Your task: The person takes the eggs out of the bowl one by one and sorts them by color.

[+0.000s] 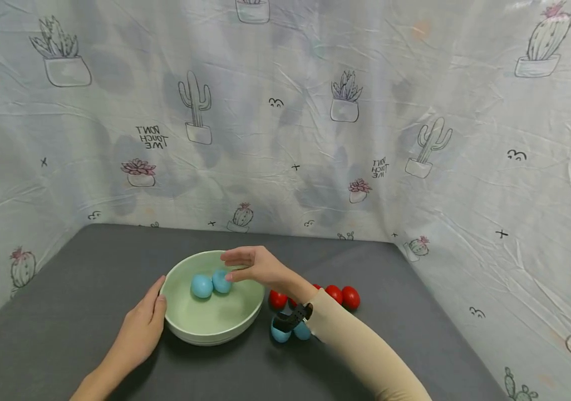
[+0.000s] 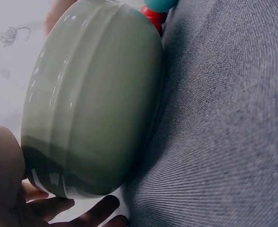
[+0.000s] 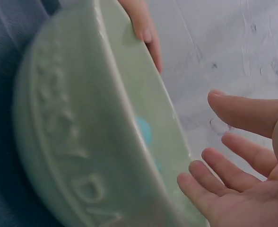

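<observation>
A pale green bowl (image 1: 210, 326) with raised lettering on its outer wall stands on the dark grey table. Two light blue balls (image 1: 202, 286) lie together inside it. My left hand (image 1: 140, 328) holds the bowl's left rim, its thumb at the edge and its fingers along the outside. Above the right part of the bowl is my right hand (image 1: 257, 266), with fingers extended and spread from the thumb. Nothing is between them in the right wrist view, where the fingers (image 3: 214, 170) point toward the bowl's opening. In the head view the thumb overlaps one blue ball.
Right of the bowl, several red balls (image 1: 350, 298) lie in a row, partly hidden behind the right forearm. Nearer, two more blue balls (image 1: 281, 331) sit under the dark wrist strap (image 1: 293, 317). A pale curtain (image 1: 275, 139) with cactus drawings surrounds the table.
</observation>
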A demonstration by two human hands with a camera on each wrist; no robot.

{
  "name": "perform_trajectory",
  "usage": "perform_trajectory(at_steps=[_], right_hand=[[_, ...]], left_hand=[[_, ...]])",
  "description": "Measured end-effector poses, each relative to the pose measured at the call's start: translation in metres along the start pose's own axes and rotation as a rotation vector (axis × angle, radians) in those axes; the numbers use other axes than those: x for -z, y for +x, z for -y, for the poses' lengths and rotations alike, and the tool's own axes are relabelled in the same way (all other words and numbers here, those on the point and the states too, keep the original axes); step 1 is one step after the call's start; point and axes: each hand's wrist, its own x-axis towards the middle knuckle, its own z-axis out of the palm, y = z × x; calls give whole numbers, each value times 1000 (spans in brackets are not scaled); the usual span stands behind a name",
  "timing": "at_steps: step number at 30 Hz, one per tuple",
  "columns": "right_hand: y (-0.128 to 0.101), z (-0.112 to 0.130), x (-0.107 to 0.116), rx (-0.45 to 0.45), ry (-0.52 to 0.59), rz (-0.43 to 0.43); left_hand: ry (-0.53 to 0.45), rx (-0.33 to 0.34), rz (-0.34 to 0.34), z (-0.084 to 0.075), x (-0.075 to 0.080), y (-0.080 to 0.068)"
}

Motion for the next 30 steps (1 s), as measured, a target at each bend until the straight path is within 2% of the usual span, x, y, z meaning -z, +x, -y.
perform_trajectory(at_steps=[5,10,15,20,23,30], right_hand=[[17,-7,0,-85,-3,20],[24,-5,-3,-98,-48,91],[26,-8,-8,-72,-57,203],[29,-11,-15,-31,-81,318],[28,-11,-20,-19,-91,382],[25,-9,-33,-42,23,576]], left_hand=[[-3,-8,-15,0,0,0],[-1,-15,-23,1,0,0],[3,-12,-10,-1,1,0],[8,-34,-36,-2,0,0],[8,-29,-29,-1,0,-1],[10,-23,-20,1,0,0]])
